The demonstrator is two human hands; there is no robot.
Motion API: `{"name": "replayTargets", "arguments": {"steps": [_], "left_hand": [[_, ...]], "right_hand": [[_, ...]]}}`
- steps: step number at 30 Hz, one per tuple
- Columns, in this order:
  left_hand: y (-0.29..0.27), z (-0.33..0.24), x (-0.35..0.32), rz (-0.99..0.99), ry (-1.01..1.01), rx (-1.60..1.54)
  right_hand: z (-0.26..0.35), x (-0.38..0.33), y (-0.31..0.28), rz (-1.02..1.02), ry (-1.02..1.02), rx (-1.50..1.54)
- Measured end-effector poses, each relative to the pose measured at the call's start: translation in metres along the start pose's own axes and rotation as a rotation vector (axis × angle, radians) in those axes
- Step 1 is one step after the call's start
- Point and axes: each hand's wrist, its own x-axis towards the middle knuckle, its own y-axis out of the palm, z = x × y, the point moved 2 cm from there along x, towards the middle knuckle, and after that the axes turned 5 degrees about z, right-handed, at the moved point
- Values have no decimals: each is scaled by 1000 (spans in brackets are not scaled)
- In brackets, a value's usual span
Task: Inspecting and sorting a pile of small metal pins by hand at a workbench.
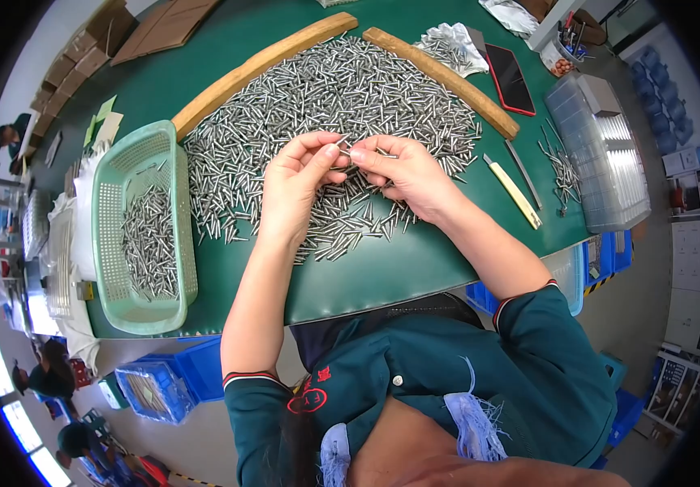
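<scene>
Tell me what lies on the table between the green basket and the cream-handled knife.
In the head view, the heap of small metal pins fills that stretch between green basket and knife, with both hands above it.

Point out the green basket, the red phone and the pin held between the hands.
green basket [105, 203], head view, left rim.
red phone [510, 77], head view, middle of screen.
pin [344, 150], head view, shaft between fingers.

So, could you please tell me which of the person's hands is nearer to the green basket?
Left. The left hand is over the pin pile, just right of the green basket; the right hand lies farther right.
</scene>
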Motion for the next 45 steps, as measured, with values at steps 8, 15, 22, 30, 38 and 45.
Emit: {"name": "replayTargets", "arguments": {"steps": [8,15,22,30,38,45], "left_hand": [[-1,2,2,-33,-78,-339],[4,10,1,-15,-10,-242],[13,11,-2,-21,42,-211],[17,12,-3,15,61,-253],[17,12,-4,-62,181,-99],[19,12,-6,-86,295,-103]], "right_hand": [[-8,4,-2,83,44,336],[-12,5,2,114,92,397],[-19,6,1,171,107,564],[-18,5,4,143,86,567],[-8,-2,9,-40,-63,206],[-3,-6,11,-65,-186,117]]}}
